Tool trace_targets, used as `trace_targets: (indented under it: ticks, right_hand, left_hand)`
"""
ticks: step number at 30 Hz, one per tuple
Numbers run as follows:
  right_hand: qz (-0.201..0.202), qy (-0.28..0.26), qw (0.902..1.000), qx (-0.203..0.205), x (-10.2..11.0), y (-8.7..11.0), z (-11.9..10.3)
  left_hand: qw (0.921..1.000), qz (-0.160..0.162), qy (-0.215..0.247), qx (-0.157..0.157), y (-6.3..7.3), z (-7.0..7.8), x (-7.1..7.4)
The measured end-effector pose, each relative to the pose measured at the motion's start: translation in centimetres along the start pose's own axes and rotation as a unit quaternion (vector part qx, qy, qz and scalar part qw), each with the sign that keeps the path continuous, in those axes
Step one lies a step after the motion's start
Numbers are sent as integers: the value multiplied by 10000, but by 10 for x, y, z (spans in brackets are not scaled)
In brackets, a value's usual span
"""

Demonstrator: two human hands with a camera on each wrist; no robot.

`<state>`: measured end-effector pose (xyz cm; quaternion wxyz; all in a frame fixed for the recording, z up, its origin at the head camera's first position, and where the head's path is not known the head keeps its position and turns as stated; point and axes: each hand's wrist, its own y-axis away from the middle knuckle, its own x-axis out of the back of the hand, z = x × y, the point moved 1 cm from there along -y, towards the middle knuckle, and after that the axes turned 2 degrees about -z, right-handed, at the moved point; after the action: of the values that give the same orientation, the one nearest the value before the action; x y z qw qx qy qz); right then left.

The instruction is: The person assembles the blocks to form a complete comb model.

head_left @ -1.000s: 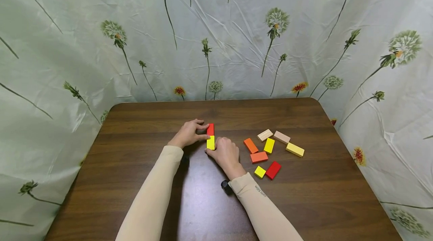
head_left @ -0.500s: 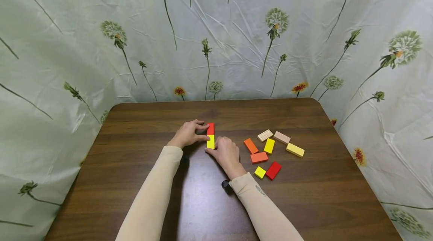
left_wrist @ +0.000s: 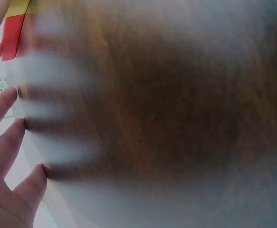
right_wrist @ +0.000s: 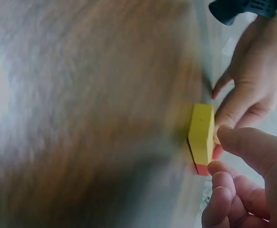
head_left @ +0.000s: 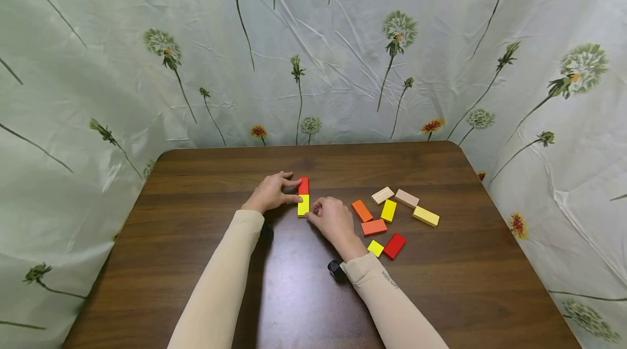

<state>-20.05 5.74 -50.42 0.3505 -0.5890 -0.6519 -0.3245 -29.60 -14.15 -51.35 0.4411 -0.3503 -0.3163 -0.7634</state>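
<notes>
A red block (head_left: 304, 184) and a yellow block (head_left: 303, 206) lie end to end on the brown table, with the yellow one nearer me. My left hand (head_left: 269, 193) is at their left side, its thumb at the yellow block and its index finger at the red one. In the left wrist view its other fingers (left_wrist: 7, 140) spread out straight, tips down at the tabletop. Just right of the yellow block is my right hand (head_left: 335, 221), fingers loosely bent around nothing. The right wrist view shows its thumb (right_wrist: 245, 142) apart from its fingers, close by the yellow block.
Loose blocks lie to the right: two orange (head_left: 362, 210), a yellow (head_left: 389, 210), a small yellow (head_left: 375, 248), a dark red (head_left: 394, 246), and several pale ones (head_left: 426, 216). A floral curtain (head_left: 313, 55) hangs behind the table (head_left: 206, 169).
My right hand has drawn back a little to the right, its thumb coming off the near end of the yellow block. My left hand has stayed almost still beside the two blocks.
</notes>
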Motion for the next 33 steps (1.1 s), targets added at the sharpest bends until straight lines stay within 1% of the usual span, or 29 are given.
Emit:
trace_targets:
  ticks: [6,12,18,25,29,33]
  right_hand:
    - [121,-129,9998,13,12,3,10]
    - [183,-250,9995,-101,23,7,22]
    - [357,-261,9987,-248,34,8,39]
    - [414,-325,9978,-408,49,8,63]
    - [395,-322,9968,-609,57,11,75]
    - [280,-312,9953,-871,63,13,84]
  left_hand:
    - [9999,-25,105,-25,-1,-1,0]
    - [10000,-53,82,-10,-2,-1,0]
    - [9999,-74,96,-13,-2,0,0]
    - [9999,-43,144,38,-5,1,2]
    - [9999,-22,89,54,-7,1,2]
    - [10000,-21,42,41,-11,1,2]
